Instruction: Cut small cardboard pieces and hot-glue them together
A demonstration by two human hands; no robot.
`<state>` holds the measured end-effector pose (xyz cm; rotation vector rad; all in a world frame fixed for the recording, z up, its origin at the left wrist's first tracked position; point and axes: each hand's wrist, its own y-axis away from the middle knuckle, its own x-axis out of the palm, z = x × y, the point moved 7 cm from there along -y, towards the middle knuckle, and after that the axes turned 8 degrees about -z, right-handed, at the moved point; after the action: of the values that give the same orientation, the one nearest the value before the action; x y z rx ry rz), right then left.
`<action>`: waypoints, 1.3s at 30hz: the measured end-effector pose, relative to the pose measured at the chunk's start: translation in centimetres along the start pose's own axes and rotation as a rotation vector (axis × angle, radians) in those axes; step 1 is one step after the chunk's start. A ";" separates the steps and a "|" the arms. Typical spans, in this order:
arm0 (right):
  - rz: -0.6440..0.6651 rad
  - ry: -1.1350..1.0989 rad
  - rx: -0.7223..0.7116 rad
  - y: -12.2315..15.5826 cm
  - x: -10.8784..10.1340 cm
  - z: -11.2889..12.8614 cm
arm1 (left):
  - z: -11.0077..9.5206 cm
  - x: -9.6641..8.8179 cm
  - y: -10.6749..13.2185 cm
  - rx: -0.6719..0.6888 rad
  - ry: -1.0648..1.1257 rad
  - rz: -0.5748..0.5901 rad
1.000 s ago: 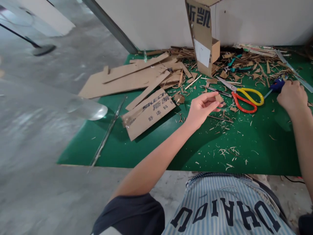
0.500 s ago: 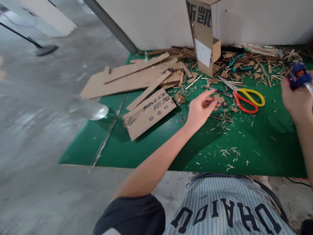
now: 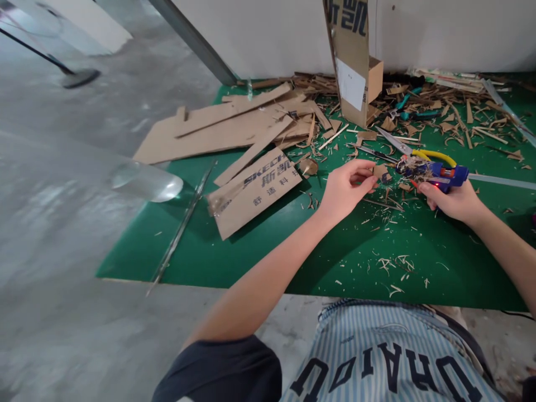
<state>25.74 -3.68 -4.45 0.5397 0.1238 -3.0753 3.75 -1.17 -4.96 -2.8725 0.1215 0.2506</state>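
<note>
Glue gun brought up to a cardboard scrap at the green bench.

The left hand pinched a small cardboard piece between thumb and fingertips, just above the bench. The right hand was closed round a blue glue gun, its nozzle close beside the piece; contact could not be told. This looked like a gluing step, calling for a steady pinch and fingers kept off the tip. Scissors lay just behind. Cardboard sheets and shavings littered the bench, and an upright box stood against the white wall, with grey floor to the left.
</note>
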 end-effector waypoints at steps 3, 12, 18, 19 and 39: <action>0.030 0.011 -0.012 0.0 0.2 0.3 | 0.1 0.0 0.1 -0.011 -0.013 0.009; 0.041 0.059 -0.123 -0.2 0.6 1.1 | -0.2 0.0 0.2 -0.030 -0.007 0.005; 0.076 0.137 -0.173 -0.4 0.5 0.8 | -0.7 0.1 0.5 -0.092 -0.042 0.017; 0.075 0.151 -0.188 -0.4 0.5 1.0 | -0.7 0.1 0.5 -0.095 -0.040 0.017; 0.169 0.153 -0.193 -0.3 0.6 1.3 | 0.1 0.1 0.2 -0.104 0.018 0.013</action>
<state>24.77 -3.45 -3.41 0.7322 0.3535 -2.8170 3.76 -1.32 -5.13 -2.9787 0.1346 0.2411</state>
